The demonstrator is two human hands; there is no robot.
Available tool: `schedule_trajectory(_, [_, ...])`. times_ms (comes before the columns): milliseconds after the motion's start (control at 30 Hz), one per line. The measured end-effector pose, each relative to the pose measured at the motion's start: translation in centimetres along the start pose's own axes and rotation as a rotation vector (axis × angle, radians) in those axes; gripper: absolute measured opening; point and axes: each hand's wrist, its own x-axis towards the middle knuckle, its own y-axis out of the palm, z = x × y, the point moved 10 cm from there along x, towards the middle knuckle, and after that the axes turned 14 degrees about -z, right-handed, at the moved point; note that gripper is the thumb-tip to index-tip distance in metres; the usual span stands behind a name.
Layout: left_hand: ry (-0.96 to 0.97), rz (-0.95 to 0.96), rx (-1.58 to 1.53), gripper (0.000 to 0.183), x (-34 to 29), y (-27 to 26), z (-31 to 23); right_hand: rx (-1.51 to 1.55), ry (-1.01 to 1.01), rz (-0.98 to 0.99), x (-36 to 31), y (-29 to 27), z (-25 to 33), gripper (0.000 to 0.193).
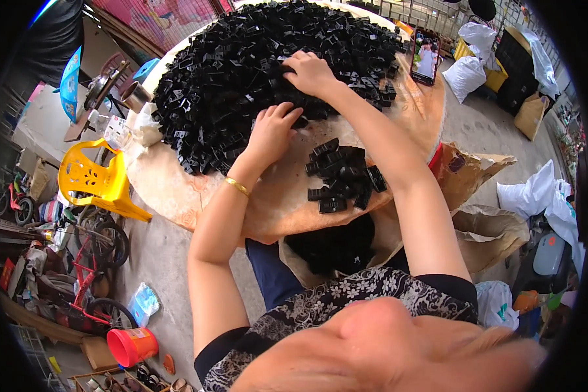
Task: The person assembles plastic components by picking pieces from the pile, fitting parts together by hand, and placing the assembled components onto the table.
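Observation:
A big heap of small black plastic pieces (222,78) covers the far part of a round table (170,173). My left hand (273,134) is at the heap's near edge, fingers bent against a black piece by the fingertips. Farther in and to the right, my right hand (312,73) reaches over the heap. Its fingers curl round a dark piece that is partly hidden. A smaller group of black plastic pieces (340,173) lies nearer me, between my forearms.
A phone (424,60) stands at the table's right edge. Below the near edge, an open sack (333,245) holds black contents. Paper sacks (490,228) stand at the right. A yellow chair (95,173) is close on the left, with a red bucket (132,346) on the floor.

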Motion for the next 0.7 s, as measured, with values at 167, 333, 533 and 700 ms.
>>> schedule_trajectory(167, [-0.022,0.145,0.055,0.031,-0.1,2.0,0.5,-0.059,-0.131,-0.127,-1.7,-1.8,-1.1,0.017])
schedule_trajectory(333, [-0.024,0.081,0.098,0.024,-0.3,1.5,0.3,0.102,-0.038,-0.255,-2.7,-5.5,-2.8,0.015])
schedule_trajectory(533, [-0.195,0.078,-0.063,0.023,-0.1,1.7,1.0,0.832,0.298,-0.129,-4.3,-6.3,-4.4,0.022])
schedule_trajectory(700, [-0.51,-0.208,-0.344,0.027,0.1,-1.6,3.6,1.25,0.436,0.114,-5.8,-6.2,0.2,0.038])
